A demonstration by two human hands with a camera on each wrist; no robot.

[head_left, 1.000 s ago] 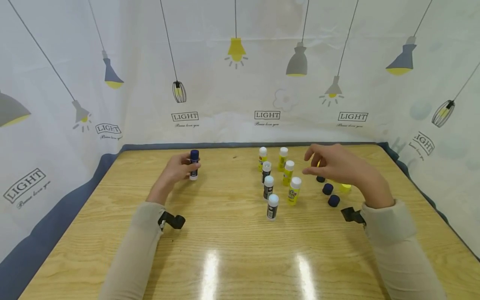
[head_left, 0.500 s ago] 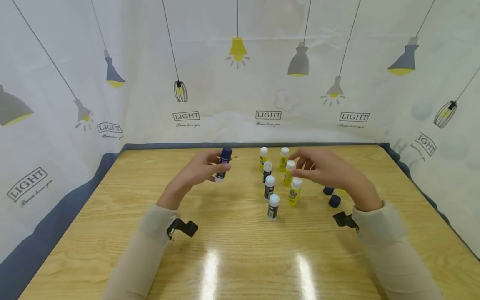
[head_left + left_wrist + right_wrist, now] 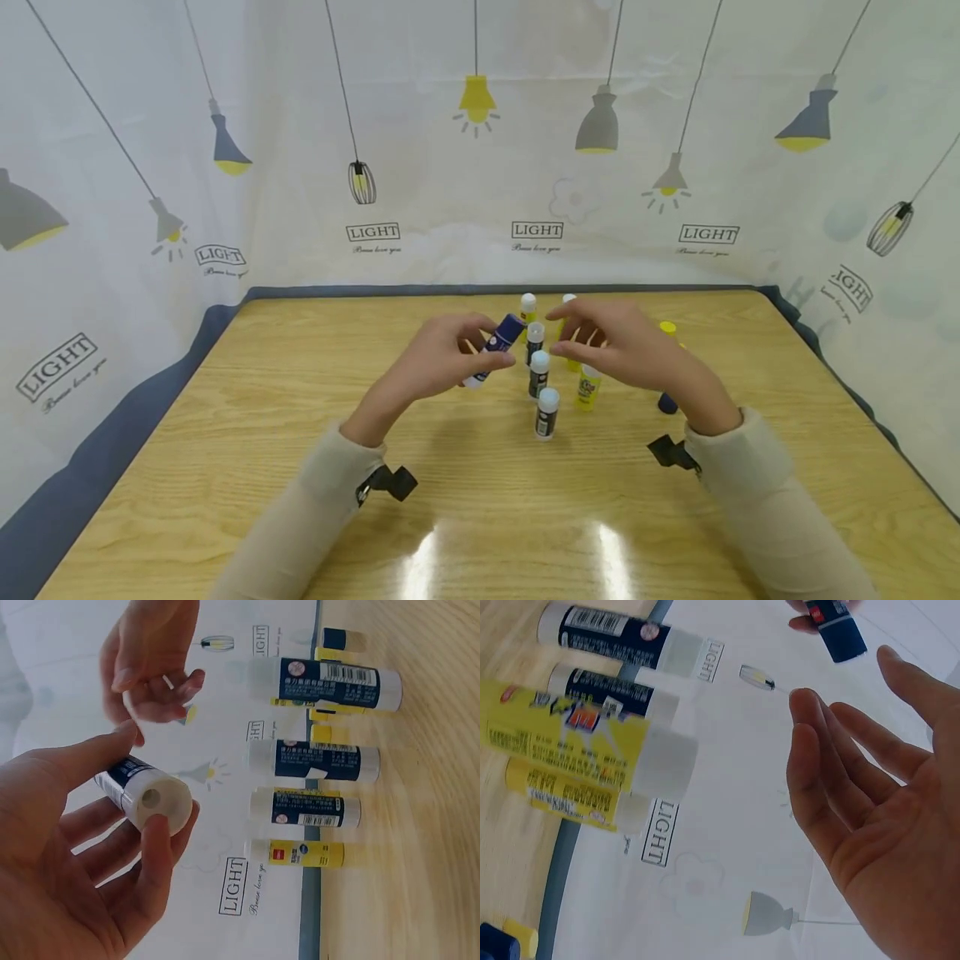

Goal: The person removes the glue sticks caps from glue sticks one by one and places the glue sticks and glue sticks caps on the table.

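My left hand (image 3: 450, 358) holds a navy glue stick (image 3: 502, 334) off the table, tilted with its navy cap up and to the right. In the left wrist view, the white base of this glue stick (image 3: 174, 801) faces the camera, with fingers and thumb around it. My right hand (image 3: 618, 346) hovers to the right of the cap, fingers loosely bent and nothing in them. Between the cap and the right fingertips (image 3: 804, 697) there is a gap in the right wrist view. Beneath the hands stand white-topped glue sticks, navy-labelled (image 3: 547, 417) and yellow (image 3: 588, 390).
A navy cap (image 3: 667, 403) and a yellow cap (image 3: 667, 328) lie right of the standing glue sticks, partly behind the right forearm. A printed curtain (image 3: 420, 125) hangs along the table's far edge. The wooden table (image 3: 225, 400) extends toward the front and left.
My left hand has lifted the navy glue stick from the table's left side and carried it right, tilting it. My right hand has moved left from above the caps toward it.
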